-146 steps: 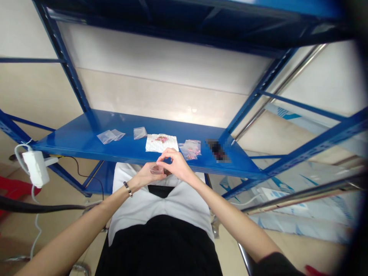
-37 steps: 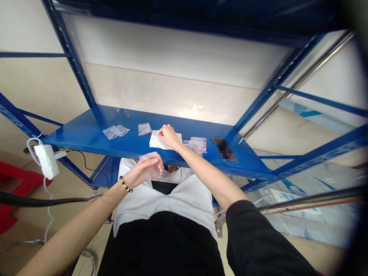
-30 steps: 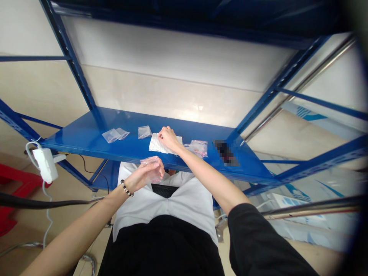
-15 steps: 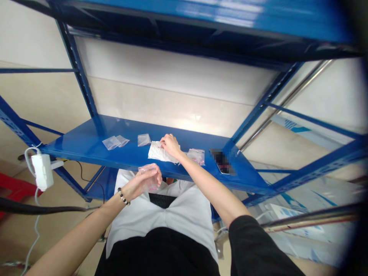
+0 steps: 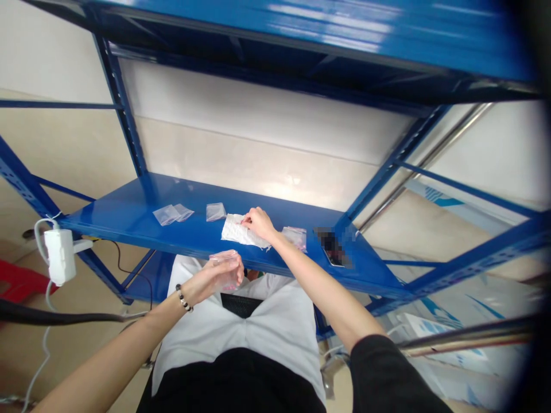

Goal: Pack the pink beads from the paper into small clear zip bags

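Above my lap, just off the shelf's front edge, my left hand (image 5: 227, 265) is closed on a clear zip bag (image 5: 224, 282) with small pink bits in its lower part. My right hand (image 5: 260, 222) rests over a crumpled white paper sheet (image 5: 240, 231) on the blue shelf. Its thumb and fingers are pinched together near small reddish bits; what they hold is too small to make out. Right of that hand lies another clear bag (image 5: 295, 236) with pinkish contents. Flat clear bags (image 5: 167, 215) and a small clear bag stack (image 5: 215, 211) lie to the left.
A phone-like dark device (image 5: 332, 249), partly pixelated, lies on the right of the blue shelf (image 5: 189, 192). An upper blue shelf (image 5: 275, 34) spans overhead. A white power adapter (image 5: 60, 256) hangs by the left post. A pale wall stands behind.
My right hand has shifted slightly right on the paper sheet, its fingertips more closely pinched. My left hand keeps the zip bag in about the same place. The view has tilted a little.
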Motion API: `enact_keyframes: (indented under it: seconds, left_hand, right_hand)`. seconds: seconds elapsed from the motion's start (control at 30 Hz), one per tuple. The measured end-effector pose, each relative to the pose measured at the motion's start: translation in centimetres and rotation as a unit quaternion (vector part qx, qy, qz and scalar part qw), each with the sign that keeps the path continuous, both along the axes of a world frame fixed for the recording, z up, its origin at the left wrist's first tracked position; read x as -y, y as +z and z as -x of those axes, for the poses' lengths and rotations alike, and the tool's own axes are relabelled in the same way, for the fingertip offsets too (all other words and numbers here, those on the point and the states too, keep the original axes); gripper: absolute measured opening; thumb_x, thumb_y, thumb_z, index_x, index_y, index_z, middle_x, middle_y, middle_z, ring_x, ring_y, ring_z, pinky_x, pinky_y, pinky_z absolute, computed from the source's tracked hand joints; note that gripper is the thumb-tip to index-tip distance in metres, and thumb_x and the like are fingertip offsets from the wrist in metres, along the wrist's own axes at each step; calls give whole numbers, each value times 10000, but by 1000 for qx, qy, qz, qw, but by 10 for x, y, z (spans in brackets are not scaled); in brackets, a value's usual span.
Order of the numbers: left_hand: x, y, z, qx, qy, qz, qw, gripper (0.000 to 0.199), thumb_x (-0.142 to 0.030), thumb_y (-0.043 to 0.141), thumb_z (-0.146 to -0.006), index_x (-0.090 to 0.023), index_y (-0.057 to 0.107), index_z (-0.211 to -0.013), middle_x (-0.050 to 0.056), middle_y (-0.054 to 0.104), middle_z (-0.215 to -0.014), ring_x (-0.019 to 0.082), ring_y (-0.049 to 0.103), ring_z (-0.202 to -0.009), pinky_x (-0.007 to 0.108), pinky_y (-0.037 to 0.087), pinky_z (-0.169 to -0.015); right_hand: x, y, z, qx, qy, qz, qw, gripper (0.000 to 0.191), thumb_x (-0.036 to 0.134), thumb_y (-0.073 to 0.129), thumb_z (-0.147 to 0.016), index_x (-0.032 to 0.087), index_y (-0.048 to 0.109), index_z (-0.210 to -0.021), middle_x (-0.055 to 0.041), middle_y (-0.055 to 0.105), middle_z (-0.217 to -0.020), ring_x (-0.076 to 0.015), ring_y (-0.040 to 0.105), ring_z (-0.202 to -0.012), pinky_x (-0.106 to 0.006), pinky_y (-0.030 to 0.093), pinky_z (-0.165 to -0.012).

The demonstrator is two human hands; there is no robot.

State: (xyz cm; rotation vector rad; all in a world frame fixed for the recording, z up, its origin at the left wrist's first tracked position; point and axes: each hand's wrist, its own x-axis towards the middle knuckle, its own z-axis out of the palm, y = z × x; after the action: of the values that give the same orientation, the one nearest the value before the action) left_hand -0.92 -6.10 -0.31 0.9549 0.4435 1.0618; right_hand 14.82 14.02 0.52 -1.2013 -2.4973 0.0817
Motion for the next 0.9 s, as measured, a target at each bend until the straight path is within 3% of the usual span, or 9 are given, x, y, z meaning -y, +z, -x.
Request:
enact_keyframes:
  seconds: [0.13, 0.23, 0.33, 0.43, 0.57, 0.77, 0.9]
  left_hand:
    - [-10, -3, -1, -40, 17, -8, 999, 214, -310, 699, -827, -135, 577, -840, 58, 615, -762, 155, 593, -701, 264, 445, -637]
    - [-15, -10, -1, -111, 39, -5, 993, 256, -336, 736, -793, -134, 579, -791, 55, 629, -730, 139, 581, -665, 243, 415, -599]
    - [-12, -17, -3, -166, 50, -6, 985, 289, -346, 780, -743, -139, 579, -757, 33, 626, -677, 122, 563, -622, 228, 386, -573]
    - [-5, -20, -5, -197, 43, 2, 979, 290, -340, 801, -715, -146, 593, -773, 17, 628, -681, 111, 556, -615, 224, 382, -579]
    - [0, -18, -7, -208, 41, 10, 977, 270, -329, 791, -726, -141, 624, -824, 16, 629, -722, 107, 557, -632, 237, 412, -620]
    - [-2, -23, -13, -187, 9, -16, 982, 308, -313, 812, -695, -119, 651, -872, 23, 632, -720, 116, 566, -635, 241, 432, -617]
    - [14, -22, -16, -169, -40, -5, 985, 300, -338, 768, -758, -115, 665, -930, 55, 655, -733, 130, 592, -632, 248, 455, -606]
  right_hand:
    - [-2, 15, 5, 4, -2, 9, 1000, 75, 229, 723, -813, 171, 750, -775, -81, 690, -791, -209, 561, -845, -279, 397, -739]
    - [12, 30, 5, -30, 4, -14, 999, 70, 214, 724, -812, 172, 735, -758, -75, 673, -822, -208, 547, -856, -289, 394, -750]
    - [52, 40, 1, -114, 39, -26, 992, 56, 212, 726, -818, 177, 723, -774, -54, 653, -850, -187, 540, -840, -302, 398, -791]
    - [104, 43, -7, -175, 121, 0, 977, 70, 244, 725, -829, 189, 706, -789, -30, 638, -878, -179, 548, -888, -321, 399, -858]
    - [154, 42, -19, -176, 165, 46, 969, 55, 237, 703, -849, 205, 712, -805, -34, 606, -908, -188, 538, -946, -334, 412, -876]
    - [175, 29, -30, -156, 152, 73, 973, 117, 239, 640, -898, 211, 728, -825, -46, 615, -936, -192, 523, -939, -347, 416, -864]
    - [199, 12, -39, -231, 126, 130, 956, 184, 297, 587, -932, 230, 723, -828, -44, 624, -1006, -190, 549, -957, -346, 417, -877]
